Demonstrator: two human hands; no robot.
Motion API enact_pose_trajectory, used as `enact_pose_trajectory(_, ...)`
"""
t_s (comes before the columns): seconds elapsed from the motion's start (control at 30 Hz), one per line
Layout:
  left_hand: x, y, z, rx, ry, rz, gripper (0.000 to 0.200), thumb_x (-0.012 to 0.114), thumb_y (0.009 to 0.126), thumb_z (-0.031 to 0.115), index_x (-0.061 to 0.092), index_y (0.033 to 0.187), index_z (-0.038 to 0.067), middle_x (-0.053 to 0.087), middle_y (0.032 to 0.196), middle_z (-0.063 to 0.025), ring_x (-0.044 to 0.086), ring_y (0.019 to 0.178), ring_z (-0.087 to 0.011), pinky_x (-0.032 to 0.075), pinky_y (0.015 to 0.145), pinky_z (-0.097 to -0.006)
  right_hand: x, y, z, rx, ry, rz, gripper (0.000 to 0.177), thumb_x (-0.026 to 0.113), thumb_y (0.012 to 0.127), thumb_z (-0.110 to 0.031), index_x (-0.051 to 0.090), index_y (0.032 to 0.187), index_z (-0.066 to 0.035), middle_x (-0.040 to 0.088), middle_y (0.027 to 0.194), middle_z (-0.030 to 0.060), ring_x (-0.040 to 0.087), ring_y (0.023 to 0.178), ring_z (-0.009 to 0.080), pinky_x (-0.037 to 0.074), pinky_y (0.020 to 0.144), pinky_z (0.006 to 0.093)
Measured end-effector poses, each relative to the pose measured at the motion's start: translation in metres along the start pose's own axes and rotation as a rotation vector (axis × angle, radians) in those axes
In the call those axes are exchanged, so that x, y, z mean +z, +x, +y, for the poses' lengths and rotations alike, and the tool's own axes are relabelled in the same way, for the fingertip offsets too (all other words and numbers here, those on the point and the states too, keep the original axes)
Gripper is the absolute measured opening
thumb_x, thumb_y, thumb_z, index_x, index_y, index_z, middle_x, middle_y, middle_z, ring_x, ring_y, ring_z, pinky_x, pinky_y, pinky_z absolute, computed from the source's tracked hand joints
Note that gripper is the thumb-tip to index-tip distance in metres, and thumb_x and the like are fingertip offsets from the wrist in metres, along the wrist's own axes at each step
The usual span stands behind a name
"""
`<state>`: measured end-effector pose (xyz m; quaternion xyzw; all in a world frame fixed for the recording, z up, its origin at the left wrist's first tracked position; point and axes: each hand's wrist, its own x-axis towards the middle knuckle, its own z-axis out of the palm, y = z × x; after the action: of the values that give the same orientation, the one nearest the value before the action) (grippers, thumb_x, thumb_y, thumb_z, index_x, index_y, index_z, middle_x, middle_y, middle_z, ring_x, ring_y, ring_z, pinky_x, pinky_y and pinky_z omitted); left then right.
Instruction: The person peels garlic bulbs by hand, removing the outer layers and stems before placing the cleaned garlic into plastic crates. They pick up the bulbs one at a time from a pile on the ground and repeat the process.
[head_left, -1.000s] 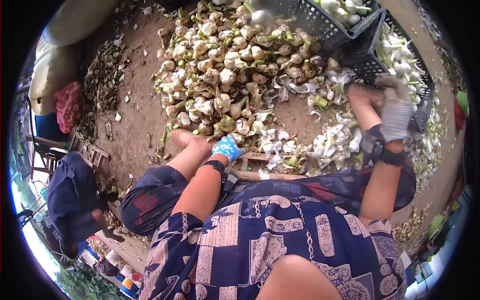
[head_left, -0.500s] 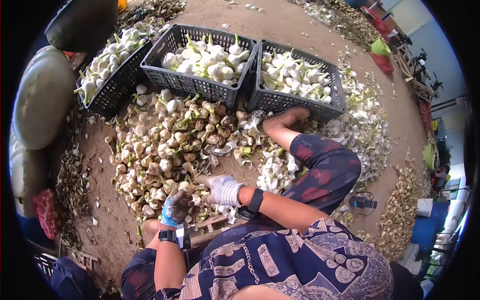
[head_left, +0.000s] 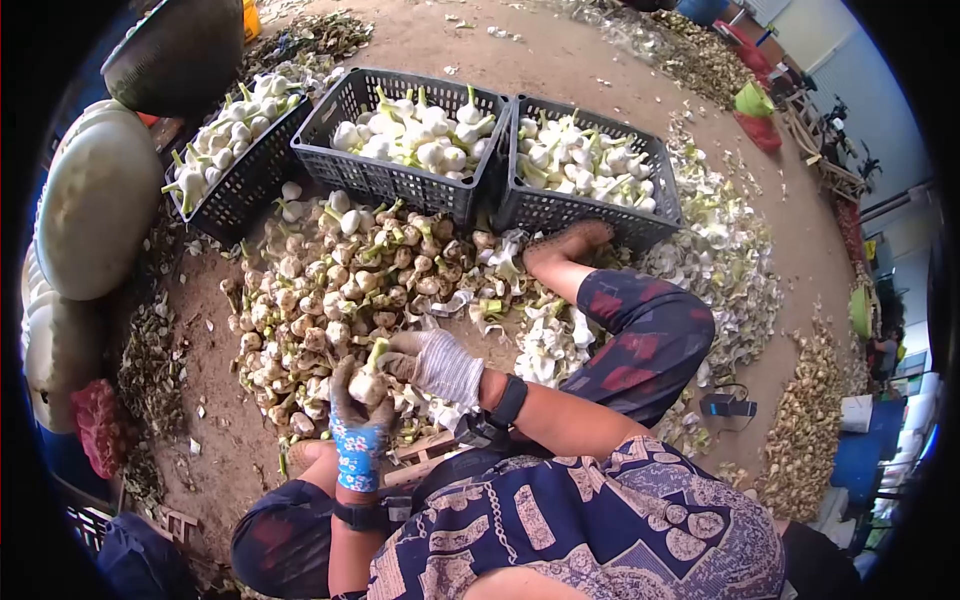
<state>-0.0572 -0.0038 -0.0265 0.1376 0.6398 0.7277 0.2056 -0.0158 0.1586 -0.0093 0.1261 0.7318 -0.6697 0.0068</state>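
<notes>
My left hand point(head_left: 357, 425), in a blue flowered glove with dark fingers, is wrapped round a garlic bulb point(head_left: 368, 387) with a short green stem. Close on its right, my right hand point(head_left: 435, 364) wears a white striped glove. Its fingers are closed by the bulb's stem; whether they pinch anything is too small to tell. Beyond both hands lies a heap of unpeeled garlic point(head_left: 330, 290). White, clean bulbs fill three black crates, at the left point(head_left: 243, 187), in the middle point(head_left: 400, 180) and at the right point(head_left: 590, 213).
My bare foot point(head_left: 568, 248) is against the right crate. Peeled skins point(head_left: 725, 270) lie on the ground beside it. Stacked pale round objects point(head_left: 100, 210) and a red mesh bag point(head_left: 97, 427) stand at the left. A small black device point(head_left: 727, 405) lies right of my knee.
My left hand has turned upward and now shows a bulb in its fingers. My right hand has moved slightly up and its fingers have curled in near the stem. The view has shifted slightly.
</notes>
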Motion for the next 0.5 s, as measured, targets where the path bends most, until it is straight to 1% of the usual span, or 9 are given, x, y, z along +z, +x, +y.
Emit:
enact_pose_trajectory(0.03,-0.001,0.005,-0.003,0.230,0.406,-0.068,0.069,0.066,0.066,0.000,0.042,0.130,0.006,0.049,0.119,-0.0145,0.050,0.110,-0.0289,0.041,0.094,-0.0380,0.008,0.000,0.001,0.000,-0.022,0.056,0.032,0.063,0.086,-0.030,0.063,0.097,0.000,0.065,0.082,0.0107,0.060,0.075,0.0164,0.048,0.068,0.0307)
enact_pose_trajectory(0.07,0.000,0.003,-0.003,0.386,0.641,-0.050,0.068,0.068,0.063,0.000,0.045,0.128,0.005,0.049,0.120,-0.0179,0.049,0.112,-0.0336,0.039,0.096,-0.0412,0.016,-0.001,0.002,0.003,-0.043,0.109,0.032,0.063,0.085,-0.031,0.066,0.088,0.001,0.064,0.074,0.0144,0.062,0.069,0.0208,0.048,0.064,0.0342)
enact_pose_trajectory(0.1,0.001,0.003,-0.001,0.393,0.642,-0.074,0.069,0.069,0.063,-0.001,0.045,0.127,0.005,0.049,0.119,-0.0186,0.049,0.112,-0.0346,0.040,0.096,-0.0414,0.012,-0.006,0.004,-0.130,0.001,0.131,0.035,0.060,0.086,-0.034,0.065,0.087,0.000,0.062,0.074,0.0185,0.062,0.067,0.0270,0.047,0.062,0.0350)
enact_pose_trajectory(0.13,0.002,0.005,0.004,0.397,0.647,-0.091,0.069,0.070,0.062,-0.001,0.046,0.126,0.005,0.049,0.119,-0.0194,0.049,0.112,-0.0356,0.040,0.095,-0.0416,0.008,-0.006,-0.003,-0.145,-0.151,0.139,0.034,0.058,0.087,-0.034,0.065,0.086,0.000,0.061,0.074,0.0210,0.061,0.070,0.0323,0.047,0.061,0.0371)
enact_pose_trajectory(0.2,0.004,0.008,0.016,0.404,0.704,-0.128,0.069,0.073,0.061,0.002,0.047,0.125,0.004,0.051,0.115,-0.0197,0.053,0.105,-0.0367,0.044,0.089,-0.0408,0.007,-0.003,0.007,-0.217,-0.186,0.143,0.032,0.058,0.087,-0.033,0.065,0.087,-0.002,0.061,0.074,0.0203,0.061,0.072,0.0346,0.047,0.061,0.0385)
enact_pose_trajectory(0.23,0.005,0.010,0.019,0.432,0.752,-0.147,0.068,0.073,0.061,0.003,0.047,0.124,0.004,0.051,0.114,-0.0201,0.053,0.102,-0.0376,0.045,0.087,-0.0413,-0.002,-0.003,0.000,-0.240,-0.338,0.062,0.031,0.058,0.087,-0.032,0.064,0.090,-0.002,0.061,0.074,0.0202,0.061,0.072,0.0344,0.047,0.061,0.0386)
enact_pose_trajectory(0.37,0.000,0.017,0.025,0.432,0.815,-0.225,0.065,0.074,0.061,0.005,0.049,0.121,0.003,0.053,0.111,-0.0188,0.053,0.101,-0.0380,0.045,0.085,-0.0411,-0.007,-0.003,0.000,-0.119,-0.154,-0.044,0.028,0.056,0.090,-0.028,0.064,0.094,-0.001,0.065,0.079,0.0158,0.064,0.074,0.0266,0.049,0.066,0.0359)
enact_pose_trajectory(0.4,-0.002,0.019,0.021,0.422,0.772,-0.243,0.066,0.074,0.060,0.004,0.049,0.121,0.003,0.053,0.112,-0.0188,0.053,0.101,-0.0382,0.045,0.085,-0.0413,-0.009,-0.004,-0.012,0.023,-0.190,-0.079,0.027,0.055,0.091,-0.027,0.064,0.095,-0.002,0.064,0.074,0.0120,0.063,0.066,0.0202,0.049,0.060,0.0329)
enact_pose_trajectory(0.5,-0.003,0.017,0.022,0.384,0.734,-0.261,0.066,0.073,0.061,0.005,0.049,0.122,0.003,0.053,0.113,-0.0190,0.053,0.102,-0.0371,0.045,0.086,-0.0402,-0.016,-0.006,-0.015,0.030,-0.153,-0.143,0.026,0.055,0.091,-0.026,0.064,0.096,-0.002,0.062,0.070,0.0071,0.060,0.056,0.0127,0.048,0.051,0.0280)
